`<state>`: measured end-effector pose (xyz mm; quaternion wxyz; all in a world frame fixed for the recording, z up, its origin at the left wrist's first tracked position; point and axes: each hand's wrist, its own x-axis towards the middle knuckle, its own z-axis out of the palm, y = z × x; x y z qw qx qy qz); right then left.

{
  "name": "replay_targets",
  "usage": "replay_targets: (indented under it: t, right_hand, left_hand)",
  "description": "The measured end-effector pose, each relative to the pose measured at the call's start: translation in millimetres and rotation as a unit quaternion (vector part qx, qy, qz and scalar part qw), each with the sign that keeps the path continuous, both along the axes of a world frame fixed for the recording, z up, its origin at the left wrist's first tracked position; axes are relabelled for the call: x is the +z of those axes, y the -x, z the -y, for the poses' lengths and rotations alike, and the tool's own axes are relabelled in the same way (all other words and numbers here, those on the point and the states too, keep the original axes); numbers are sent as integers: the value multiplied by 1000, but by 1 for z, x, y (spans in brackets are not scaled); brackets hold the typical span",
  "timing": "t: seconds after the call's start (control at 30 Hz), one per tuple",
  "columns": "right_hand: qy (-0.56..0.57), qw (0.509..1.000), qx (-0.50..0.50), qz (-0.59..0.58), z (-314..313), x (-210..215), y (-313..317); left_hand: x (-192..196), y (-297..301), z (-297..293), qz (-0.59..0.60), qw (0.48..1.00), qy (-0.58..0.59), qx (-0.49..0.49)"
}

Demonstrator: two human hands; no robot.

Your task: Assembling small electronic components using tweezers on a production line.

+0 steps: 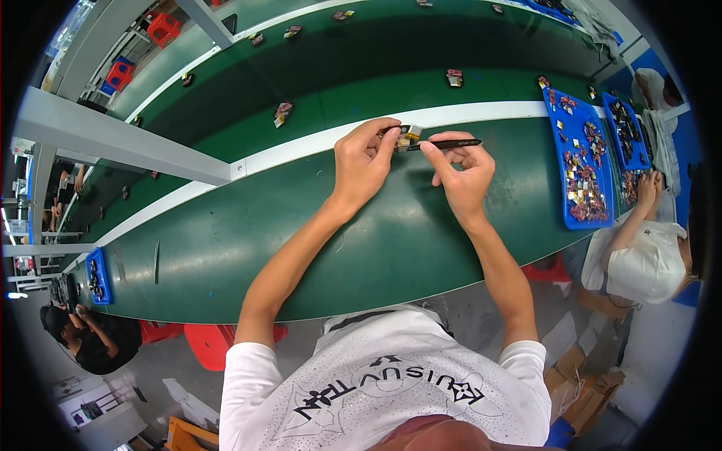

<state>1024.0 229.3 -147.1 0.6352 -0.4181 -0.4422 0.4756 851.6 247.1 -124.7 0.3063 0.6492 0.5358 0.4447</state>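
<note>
My left hand [359, 164] is raised over the green bench near its far edge, thumb and fingers pinched on a small electronic assembly [412, 134]. This piece has a silvery block, a yellow strip and dark parts; the fingertips cover some of it. In my right hand [466, 179] are slim black tweezers [456, 143], held almost level between thumb and fingers. Their tip points left and meets the lower side of the assembly, though the exact contact is too small to make out.
Beyond the white rail, a dark green conveyor belt [376, 56] carries scattered small assemblies [282, 114]. At right, a blue tray [565, 180] holds many pieces, beside a co-worker [643, 255]. A grey post [150, 139] stands at left. A thin metal strip [156, 261] lies on the bench [226, 255].
</note>
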Motion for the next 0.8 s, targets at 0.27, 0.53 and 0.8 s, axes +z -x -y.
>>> replay_targets:
  t: [0.27,0.53,0.8]
  right_hand:
    - [16,1000,-3,21,-1,0,-1]
    - [104,990,54,-81,-9,0,-14]
    - [86,990,57,-95,-11,-1,-16]
  left_hand:
    - [1,-7,3,11,1000,5,1]
    - [6,-14,4,39,998,47,-12]
    - [5,-13,0,66,993,94,-27]
